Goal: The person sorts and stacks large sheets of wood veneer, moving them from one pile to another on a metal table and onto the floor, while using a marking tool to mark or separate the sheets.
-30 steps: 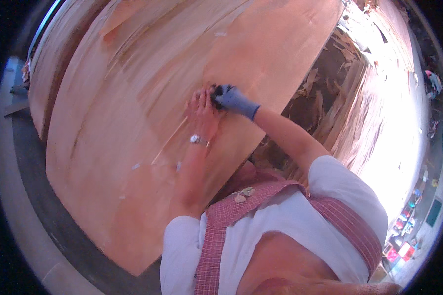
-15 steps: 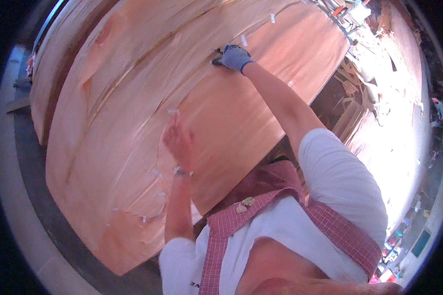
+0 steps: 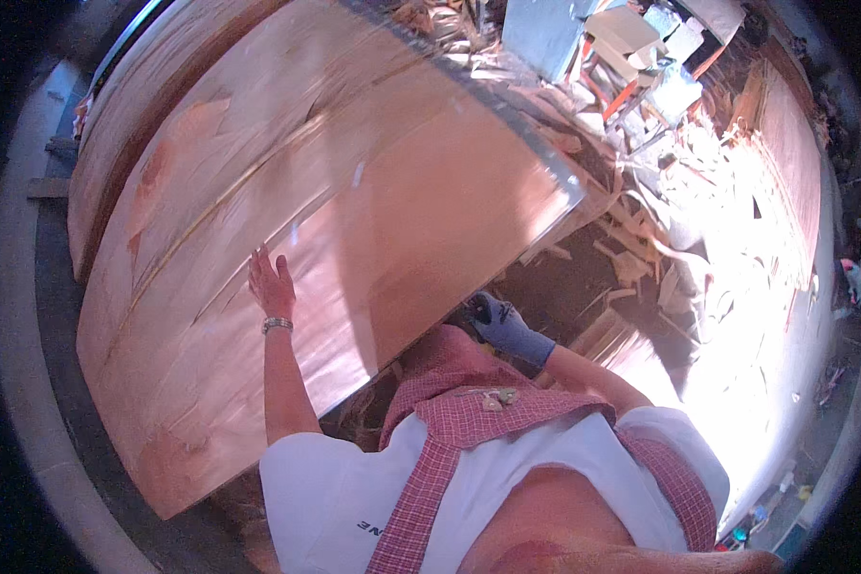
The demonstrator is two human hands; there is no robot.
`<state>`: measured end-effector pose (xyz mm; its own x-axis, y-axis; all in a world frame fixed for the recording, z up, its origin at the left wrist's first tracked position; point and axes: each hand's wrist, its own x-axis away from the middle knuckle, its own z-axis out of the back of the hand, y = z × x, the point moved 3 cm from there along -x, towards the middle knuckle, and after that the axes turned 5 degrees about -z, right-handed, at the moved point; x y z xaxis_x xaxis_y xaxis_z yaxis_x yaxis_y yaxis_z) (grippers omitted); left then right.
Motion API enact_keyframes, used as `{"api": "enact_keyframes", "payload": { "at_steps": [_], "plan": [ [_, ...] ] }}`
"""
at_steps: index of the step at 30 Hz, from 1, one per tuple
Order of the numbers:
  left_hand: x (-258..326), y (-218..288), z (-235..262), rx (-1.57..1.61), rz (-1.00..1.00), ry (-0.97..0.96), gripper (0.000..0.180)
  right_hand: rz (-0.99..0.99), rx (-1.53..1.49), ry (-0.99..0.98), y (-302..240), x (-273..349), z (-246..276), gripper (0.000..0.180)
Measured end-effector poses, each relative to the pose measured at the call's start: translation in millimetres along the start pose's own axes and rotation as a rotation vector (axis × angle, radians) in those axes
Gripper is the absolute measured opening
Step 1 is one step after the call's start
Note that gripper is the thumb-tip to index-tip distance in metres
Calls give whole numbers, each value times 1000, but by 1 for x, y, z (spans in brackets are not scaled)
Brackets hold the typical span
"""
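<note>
We see the gloved right hand (image 3: 502, 323) with its fingers curled just beside the near edge of a large wood sheet (image 3: 440, 201); we cannot tell whether they close on anything. The bare left hand (image 3: 273, 285) has its fingers extended and slightly apart, grasping nothing, over the sheet's left half; we cannot tell whether it touches. We see a metallic band (image 3: 277, 324) around that wrist. The sheet spreads before the checked red apron (image 3: 521, 409), and wood scraps (image 3: 631, 263) lie to its right.
</note>
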<state>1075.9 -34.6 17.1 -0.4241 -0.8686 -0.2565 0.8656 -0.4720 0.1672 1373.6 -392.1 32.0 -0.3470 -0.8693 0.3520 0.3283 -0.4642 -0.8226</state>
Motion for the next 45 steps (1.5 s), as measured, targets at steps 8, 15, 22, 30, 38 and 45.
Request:
{"api": "enact_keyframes", "payload": {
  "at_steps": [8,15,22,30,38,45],
  "plan": [
    [-90,324,-64,57,-151,85,65,280,75,1,53,-132,251,25],
    [-170,472,-157,11,-132,52,62,203,233,-8,174,-177,459,22],
    [-165,505,-122,-143,306,143,64,-31,166,-368,232,-296,579,24],
    [-112,537,-112,1,920,100,74,938,440,-498,9,-525,453,25],
    [-37,596,-141,21,2327,120,86,1252,671,-678,-144,-631,274,57],
    [-49,589,-109,-234,2300,588,28,1555,277,-629,-145,-691,266,50]
  ]
}}
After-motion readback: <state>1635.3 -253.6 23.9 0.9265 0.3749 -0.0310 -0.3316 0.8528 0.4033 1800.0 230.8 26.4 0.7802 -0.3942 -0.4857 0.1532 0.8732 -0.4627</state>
